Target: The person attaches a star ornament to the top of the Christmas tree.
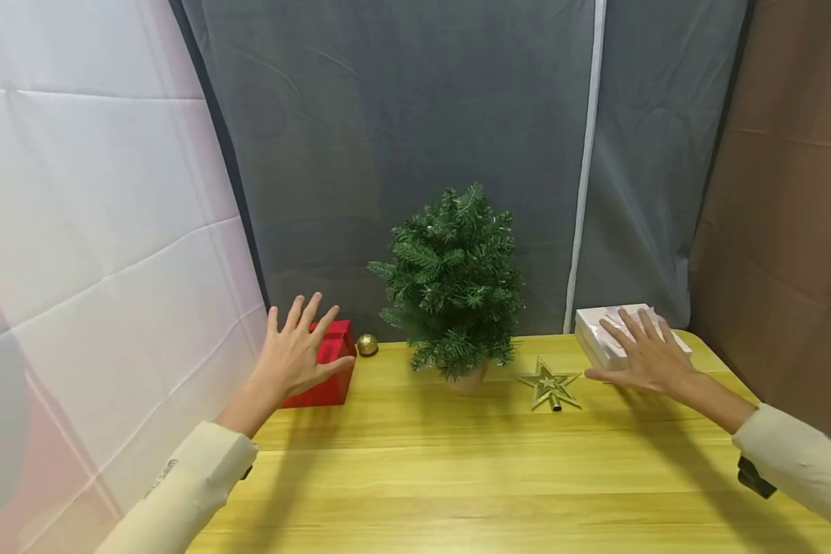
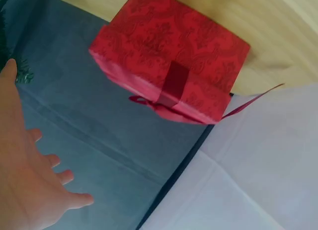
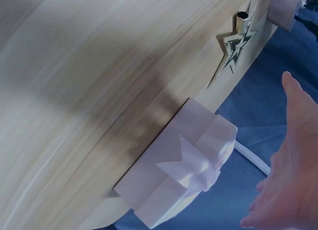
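Note:
With its fingers spread, my left hand (image 1: 292, 360) hovers by a red gift box (image 1: 327, 385) at the table's left side. The left wrist view shows the box's patterned face (image 2: 164, 46) and dark red ribbon, apart from the hand. On the other side, my right hand (image 1: 647, 360) has its fingers spread over a white gift box (image 1: 595, 338) with a pale bow (image 3: 191, 168). A gold star tree topper (image 1: 548, 384) lies left of that hand. Between the hands stands a small green artificial Christmas tree (image 1: 457, 277) in a pale pot (image 1: 466, 381).
A gold ball ornament (image 1: 367, 345) sits between the red box and the tree. The yellowish wooden table (image 1: 457, 477) backs onto a grey fabric wall (image 1: 415, 115). White fabric (image 1: 97, 192) closes the left side and brown fabric (image 1: 789, 215) the right.

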